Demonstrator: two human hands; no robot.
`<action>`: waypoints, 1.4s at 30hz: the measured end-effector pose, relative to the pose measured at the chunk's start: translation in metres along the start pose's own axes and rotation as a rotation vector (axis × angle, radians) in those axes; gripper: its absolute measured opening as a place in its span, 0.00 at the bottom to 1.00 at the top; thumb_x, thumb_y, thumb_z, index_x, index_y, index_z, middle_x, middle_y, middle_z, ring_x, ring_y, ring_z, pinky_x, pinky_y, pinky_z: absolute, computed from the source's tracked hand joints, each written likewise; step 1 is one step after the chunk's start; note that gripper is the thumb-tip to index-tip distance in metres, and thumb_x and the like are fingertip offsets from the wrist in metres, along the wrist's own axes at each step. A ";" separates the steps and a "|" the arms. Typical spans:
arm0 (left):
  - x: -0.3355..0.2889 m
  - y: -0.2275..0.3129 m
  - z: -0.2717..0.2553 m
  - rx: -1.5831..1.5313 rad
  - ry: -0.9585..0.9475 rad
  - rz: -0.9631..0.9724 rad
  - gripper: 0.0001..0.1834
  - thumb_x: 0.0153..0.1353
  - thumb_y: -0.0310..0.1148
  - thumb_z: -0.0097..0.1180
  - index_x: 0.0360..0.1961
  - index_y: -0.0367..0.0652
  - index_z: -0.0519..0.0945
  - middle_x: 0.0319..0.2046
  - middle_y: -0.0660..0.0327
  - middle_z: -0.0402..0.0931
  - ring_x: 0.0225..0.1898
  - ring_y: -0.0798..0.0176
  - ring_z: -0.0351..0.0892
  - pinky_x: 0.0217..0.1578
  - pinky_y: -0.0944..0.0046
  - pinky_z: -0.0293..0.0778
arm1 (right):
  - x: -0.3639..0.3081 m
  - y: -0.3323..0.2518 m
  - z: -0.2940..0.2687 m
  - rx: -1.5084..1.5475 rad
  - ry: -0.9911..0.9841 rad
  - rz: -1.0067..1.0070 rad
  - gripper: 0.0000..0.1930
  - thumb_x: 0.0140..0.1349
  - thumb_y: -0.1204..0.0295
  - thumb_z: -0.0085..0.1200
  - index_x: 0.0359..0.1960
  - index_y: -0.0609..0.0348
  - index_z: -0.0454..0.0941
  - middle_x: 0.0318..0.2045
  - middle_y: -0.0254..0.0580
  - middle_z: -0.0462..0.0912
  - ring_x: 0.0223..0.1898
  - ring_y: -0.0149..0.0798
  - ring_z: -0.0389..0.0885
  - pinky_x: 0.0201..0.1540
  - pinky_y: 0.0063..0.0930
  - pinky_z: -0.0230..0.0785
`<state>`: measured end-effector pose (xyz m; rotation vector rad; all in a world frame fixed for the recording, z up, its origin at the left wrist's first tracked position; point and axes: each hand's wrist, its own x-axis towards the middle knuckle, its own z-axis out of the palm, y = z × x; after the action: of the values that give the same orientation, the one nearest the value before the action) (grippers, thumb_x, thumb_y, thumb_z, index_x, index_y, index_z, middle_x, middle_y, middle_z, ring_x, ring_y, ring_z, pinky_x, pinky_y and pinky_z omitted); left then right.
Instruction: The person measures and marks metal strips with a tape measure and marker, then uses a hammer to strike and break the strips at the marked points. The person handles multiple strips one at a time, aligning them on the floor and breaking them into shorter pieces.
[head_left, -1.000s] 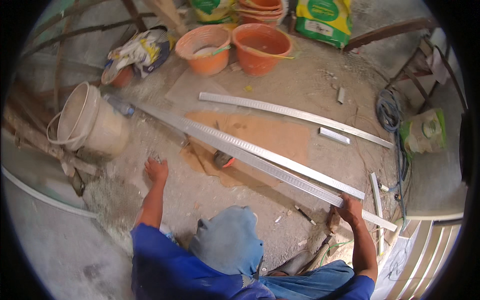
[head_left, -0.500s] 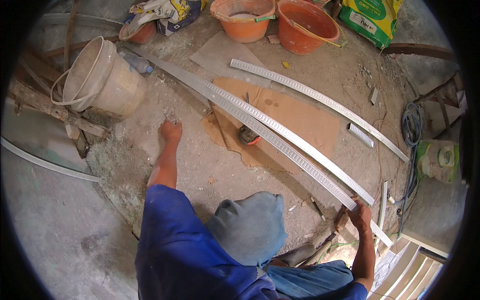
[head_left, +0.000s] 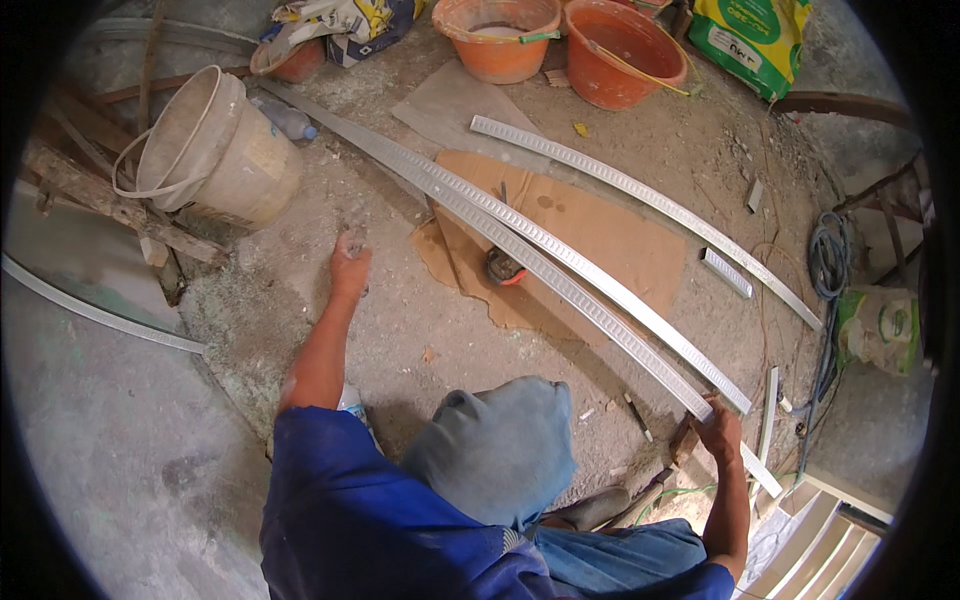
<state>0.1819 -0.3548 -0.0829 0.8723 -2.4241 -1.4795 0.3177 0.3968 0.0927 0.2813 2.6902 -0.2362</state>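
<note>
My right hand (head_left: 718, 425) is closed around the near end of a long ribbed metal channel (head_left: 560, 275). The channel runs diagonally across the concrete floor, over a sheet of brown cardboard (head_left: 600, 235). My left hand (head_left: 350, 262) is stretched forward with its fingers apart, pressed flat on the dusty floor and holding nothing. A small red and black tape measure (head_left: 503, 268) lies at the cardboard's edge, right beside the channel. A second ribbed metal strip (head_left: 650, 205) lies parallel, farther away.
A dirty white bucket (head_left: 215, 150) lies tipped at the left beside rough wood planks (head_left: 110, 200). Two orange basins (head_left: 500, 35) (head_left: 625, 50) and a green sack (head_left: 760, 40) stand at the back. At the right are a short metal offcut (head_left: 727, 272) and a cable coil (head_left: 828, 255).
The view has swung left and down, so the bucket and basins sit higher and nearer. My left hand stays planted on the floor and my right hand keeps hold of the channel's end.
</note>
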 end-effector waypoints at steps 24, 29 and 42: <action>-0.151 0.266 0.114 -0.485 -0.683 -0.242 0.33 0.65 0.31 0.61 0.69 0.41 0.62 0.29 0.65 0.74 0.21 0.71 0.71 0.15 0.68 0.68 | 0.004 0.041 0.030 -0.112 -0.137 -0.024 0.21 0.50 0.53 0.65 0.42 0.49 0.82 0.34 0.51 0.86 0.39 0.56 0.86 0.43 0.48 0.78; 0.016 0.526 0.179 -0.829 -0.870 0.249 0.21 0.69 0.51 0.55 0.44 0.41 0.74 0.34 0.59 0.77 0.38 0.63 0.80 0.38 0.61 0.79 | 0.013 0.037 0.041 -0.094 -0.124 -0.059 0.24 0.49 0.50 0.67 0.43 0.50 0.83 0.36 0.52 0.86 0.40 0.56 0.86 0.43 0.47 0.78; -0.139 0.428 0.345 0.691 -1.179 1.156 0.36 0.59 0.54 0.63 0.60 0.39 0.76 0.57 0.42 0.76 0.57 0.41 0.76 0.58 0.47 0.72 | 0.010 0.022 0.033 -0.050 -0.249 -0.065 0.26 0.47 0.54 0.70 0.46 0.54 0.81 0.48 0.53 0.82 0.48 0.56 0.83 0.50 0.47 0.77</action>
<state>-0.0201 0.1288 0.1345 -1.6520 -3.0782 -0.6276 0.3271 0.4131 0.0561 0.1388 2.4572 -0.2075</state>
